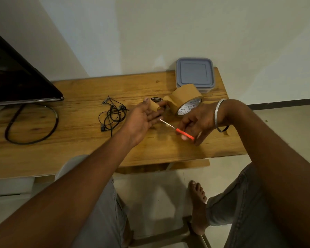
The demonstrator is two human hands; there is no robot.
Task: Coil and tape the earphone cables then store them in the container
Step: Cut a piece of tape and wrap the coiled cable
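Observation:
A tangle of black earphone cables (113,115) lies on the wooden table (79,140), left of my hands. My left hand (145,115) is palm up and pinches a cut strip of brown tape (154,106) between thumb and fingers. A coiled black cable (156,99) shows just behind that strip. My right hand (195,122) grips orange-handled scissors (179,130), blades pointing at my left fingers. The brown tape roll (185,102) stands on edge behind my right hand. The container with a grey-blue lid (194,74) sits shut at the back right.
A dark monitor (16,77) stands at the left, with a thick black cable (32,124) looping over the table in front of it. The wall runs right behind the table. My knees and a bare foot (198,203) are below the table's front edge.

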